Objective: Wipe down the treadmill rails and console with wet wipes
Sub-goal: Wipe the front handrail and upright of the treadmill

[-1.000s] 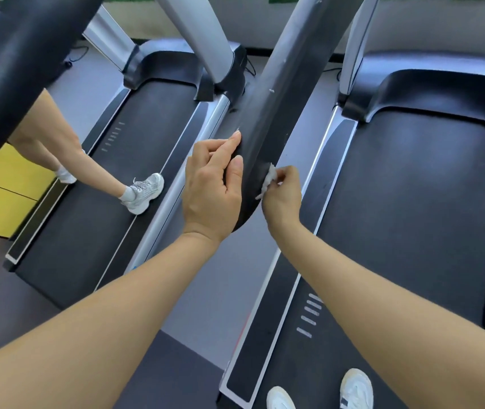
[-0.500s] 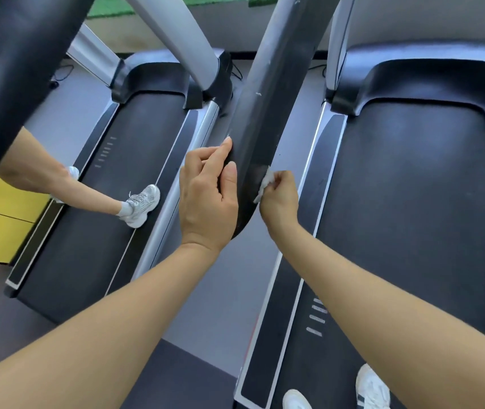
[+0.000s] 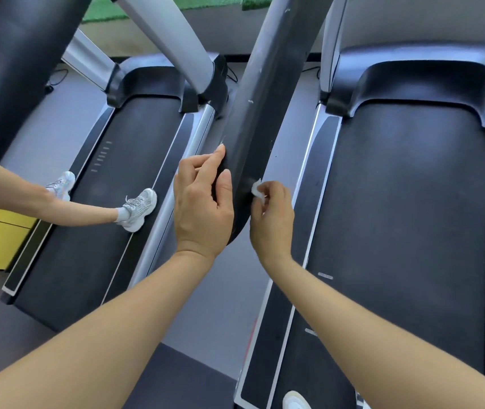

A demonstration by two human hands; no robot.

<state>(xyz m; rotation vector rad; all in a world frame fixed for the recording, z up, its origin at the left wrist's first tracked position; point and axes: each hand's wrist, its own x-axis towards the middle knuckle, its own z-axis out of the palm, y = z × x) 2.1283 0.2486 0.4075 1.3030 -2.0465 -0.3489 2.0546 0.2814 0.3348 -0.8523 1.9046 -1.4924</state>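
A long black treadmill rail [image 3: 260, 113] slopes down from the top middle of the head view and ends in a rounded tip between my hands. My left hand [image 3: 202, 205] holds the rail's left edge near the tip, fingers curled round it and thumb on its top face. My right hand [image 3: 272, 216] pinches a small crumpled white wet wipe [image 3: 257, 188] and presses it against the rail's right edge. White specks show higher up on the rail.
My treadmill's black belt [image 3: 406, 231] and silver-edged side strip [image 3: 309, 202] lie to the right, below. Another person's leg and white sneakers [image 3: 136, 209] are on the neighbouring treadmill [image 3: 93, 231] at left. A second black rail [image 3: 8, 69] crosses the upper left. Grey floor lies between the machines.
My right hand has kept the wipe against the rail's right edge near the tip, with little shift. My left hand's grip stays. The other person's feet have stepped on the neighbouring belt.
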